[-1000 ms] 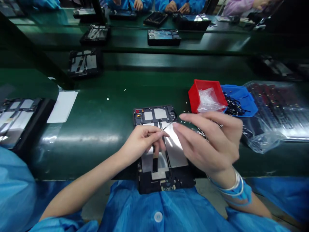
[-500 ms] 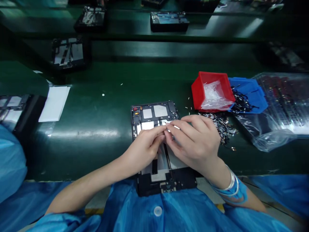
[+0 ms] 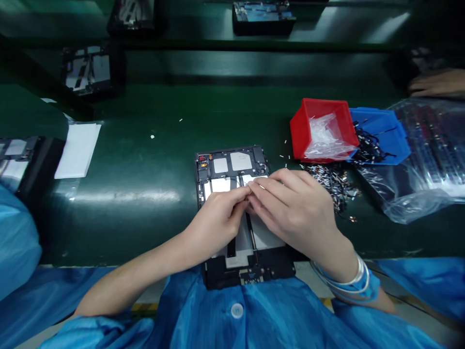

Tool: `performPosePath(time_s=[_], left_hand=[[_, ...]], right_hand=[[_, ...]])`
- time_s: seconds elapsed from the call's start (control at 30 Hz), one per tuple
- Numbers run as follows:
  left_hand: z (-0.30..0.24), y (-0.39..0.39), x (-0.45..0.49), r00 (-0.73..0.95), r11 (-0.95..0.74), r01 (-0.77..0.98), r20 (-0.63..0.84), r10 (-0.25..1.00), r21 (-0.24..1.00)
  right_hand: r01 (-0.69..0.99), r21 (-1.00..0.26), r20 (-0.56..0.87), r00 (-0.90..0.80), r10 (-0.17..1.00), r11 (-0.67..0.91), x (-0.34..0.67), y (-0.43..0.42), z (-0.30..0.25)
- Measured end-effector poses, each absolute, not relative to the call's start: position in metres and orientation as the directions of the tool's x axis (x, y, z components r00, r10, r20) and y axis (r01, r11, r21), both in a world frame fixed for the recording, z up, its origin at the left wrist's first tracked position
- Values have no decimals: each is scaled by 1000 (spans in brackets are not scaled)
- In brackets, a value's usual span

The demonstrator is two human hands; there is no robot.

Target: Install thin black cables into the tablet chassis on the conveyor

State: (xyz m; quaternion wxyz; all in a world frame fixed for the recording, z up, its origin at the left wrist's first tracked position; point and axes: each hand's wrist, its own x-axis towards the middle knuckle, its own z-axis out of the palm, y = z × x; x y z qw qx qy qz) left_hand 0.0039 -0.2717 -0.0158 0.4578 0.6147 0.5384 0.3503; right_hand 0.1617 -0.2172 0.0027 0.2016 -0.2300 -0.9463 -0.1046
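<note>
Both hands are close together now, with the left hand point(image 3: 218, 223) and the right hand point(image 3: 296, 213) meeting over the tablet frame point(image 3: 232, 162). A second ago they stood a bit apart, with a thin strip showing between them. Now the fingertips point(image 3: 250, 190) touch or nearly touch, so the work is all at one small spot, but it is hard to tell if they pinch anything. A white strip point(image 3: 256, 179) lies just under the right fingers. The frame lies flat at the front edge of the green bench point(image 3: 127, 169) and sticks out toward the person's blue coat point(image 3: 218, 310). To the right are a red bin point(image 3: 300, 128) of clear bits and a blue bin point(image 3: 381, 131) of black bits. A heap of small parts point(image 3: 329, 182) lies just by the right hand. A plastic bag point(image 3: 410, 203) sits past it, and a co-worker's hand point(image 3: 436, 82) has come into view far off.
</note>
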Motion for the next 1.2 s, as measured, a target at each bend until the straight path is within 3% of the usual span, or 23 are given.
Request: performPosePath(time_s=[0.1, 0.2, 0.33, 0.47, 0.63, 0.77, 1.0, 1.1, 1.2], left_hand=[[-14, -272, 8, 175, -63, 378, -4, 985, 924], [-14, -272, 9, 169, -59, 363, -4, 986, 930], [-18, -271, 7, 197, 139, 124, -161, 967, 983], [-22, -271, 8, 246, 307, -77, -280, 928, 949], [-19, -273, 9, 212, 273, -65, -254, 944, 960], [-14, -273, 6, 202, 170, 94, -186, 962, 981], [-3, -269, 0, 253, 3, 370, -104, 962, 929], [-2, -267, -3, 270, 74, 336, -171, 948, 939], [-5, -265, -8, 303, 229, 195, -281, 911, 954]], right_hand=[[481, 129, 418, -819, 393, 867, 162, -218, 5], [510, 75, 453, -783, 426, 857, 163, -220, 3], [567, -89, 566, -647, 510, 819, 169, -216, -5], [565, -210, 634, -543, 551, 798, 174, -212, -12], [491, -302, 603, -565, 563, 817, 174, -214, -13], [416, -406, 569, -581, 582, 813, 175, -214, -11], [401, -395, 575, -594, 563, 827, 175, -210, -11], [428, -327, 598, -597, 535, 843, 174, -211, -9], [504, -266, 643, -542, 541, 822, 183, -202, -5]])
